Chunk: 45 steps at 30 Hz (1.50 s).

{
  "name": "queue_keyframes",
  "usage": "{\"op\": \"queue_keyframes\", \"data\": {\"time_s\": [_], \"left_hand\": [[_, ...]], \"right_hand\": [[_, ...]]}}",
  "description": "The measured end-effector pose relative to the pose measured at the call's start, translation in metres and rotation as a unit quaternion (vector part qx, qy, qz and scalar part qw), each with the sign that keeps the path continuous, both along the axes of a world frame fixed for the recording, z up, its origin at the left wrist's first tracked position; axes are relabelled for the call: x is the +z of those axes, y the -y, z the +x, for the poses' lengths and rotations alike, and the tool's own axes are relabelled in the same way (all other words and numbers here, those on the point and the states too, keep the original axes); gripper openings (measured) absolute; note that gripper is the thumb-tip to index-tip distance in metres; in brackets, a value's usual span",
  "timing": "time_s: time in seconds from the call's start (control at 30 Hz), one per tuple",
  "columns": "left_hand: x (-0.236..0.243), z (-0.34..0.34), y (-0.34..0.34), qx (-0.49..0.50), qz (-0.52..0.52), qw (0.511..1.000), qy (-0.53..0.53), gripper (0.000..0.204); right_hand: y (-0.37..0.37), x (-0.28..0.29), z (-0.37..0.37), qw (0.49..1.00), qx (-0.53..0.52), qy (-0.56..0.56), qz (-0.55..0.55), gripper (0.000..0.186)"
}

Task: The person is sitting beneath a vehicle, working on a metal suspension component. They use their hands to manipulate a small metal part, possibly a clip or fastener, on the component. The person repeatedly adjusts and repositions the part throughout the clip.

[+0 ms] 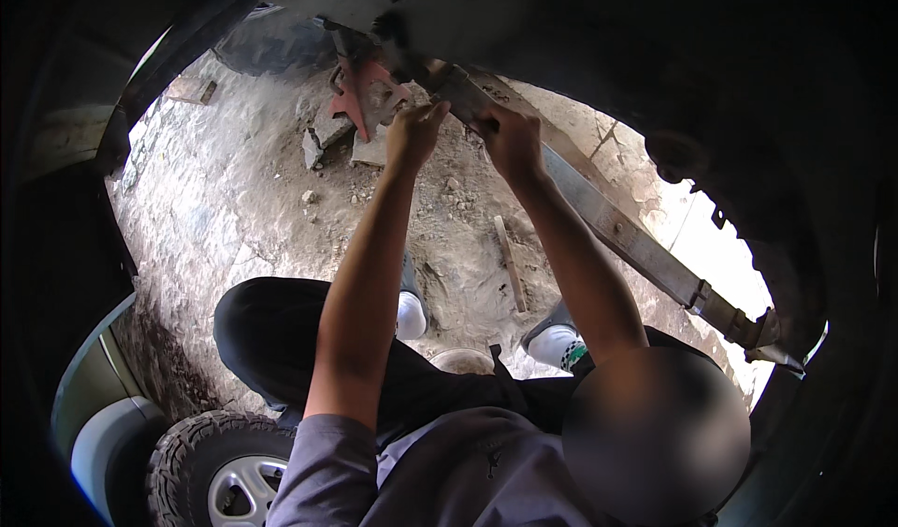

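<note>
Both my arms reach up under a dark vehicle underbody. My left hand (414, 136) is closed beside the near end of a long metal leaf spring (617, 232); what its fingers grip is hidden in shadow. Close to its right, my right hand (513, 139) is curled against the spring's upper end, its fingers around a dark part I cannot make out. From there the spring slants down to the right, with metal clips around its lower part. Left of my left hand, a red metal stand (354, 97) rests near broken concrete pieces (327, 129).
At lower left lies a wheel with a knobby tyre (201, 452), beside a pale body panel (108, 443). A thin wooden strip (510, 263) and small stones lie on the rough ground (253, 181). A block (192, 89) sits at far left. A blurred patch covers the lower right.
</note>
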<state>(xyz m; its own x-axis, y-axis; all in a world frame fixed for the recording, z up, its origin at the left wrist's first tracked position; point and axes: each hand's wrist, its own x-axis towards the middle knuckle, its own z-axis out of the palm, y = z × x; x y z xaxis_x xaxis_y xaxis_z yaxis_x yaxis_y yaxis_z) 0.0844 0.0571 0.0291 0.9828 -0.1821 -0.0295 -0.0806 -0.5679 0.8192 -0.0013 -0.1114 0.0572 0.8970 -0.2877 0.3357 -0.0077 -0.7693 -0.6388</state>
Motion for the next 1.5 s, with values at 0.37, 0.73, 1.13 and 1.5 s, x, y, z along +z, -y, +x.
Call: {"op": "queue_keyframes", "data": {"time_s": [0.37,0.73,1.13,1.5], "left_hand": [[-0.078,-0.201,0.044,0.063,-0.399,0.817,-0.41,0.051],[-0.12,-0.23,0.044,0.149,-0.413,0.729,-0.525,0.048],[-0.133,-0.203,0.003,0.238,-0.364,0.792,-0.428,0.06],[-0.16,-0.207,0.005,0.218,-0.364,0.865,-0.268,0.043]], "right_hand": [[-0.041,-0.068,-0.157,0.941,-0.206,0.013,0.269,0.026],[-0.045,-0.117,-0.196,0.951,-0.229,-0.127,0.164,0.024],[-0.029,-0.193,-0.267,0.913,-0.177,-0.367,-0.031,0.05],[-0.048,-0.125,-0.229,0.973,-0.127,-0.191,0.023,0.031]]}}
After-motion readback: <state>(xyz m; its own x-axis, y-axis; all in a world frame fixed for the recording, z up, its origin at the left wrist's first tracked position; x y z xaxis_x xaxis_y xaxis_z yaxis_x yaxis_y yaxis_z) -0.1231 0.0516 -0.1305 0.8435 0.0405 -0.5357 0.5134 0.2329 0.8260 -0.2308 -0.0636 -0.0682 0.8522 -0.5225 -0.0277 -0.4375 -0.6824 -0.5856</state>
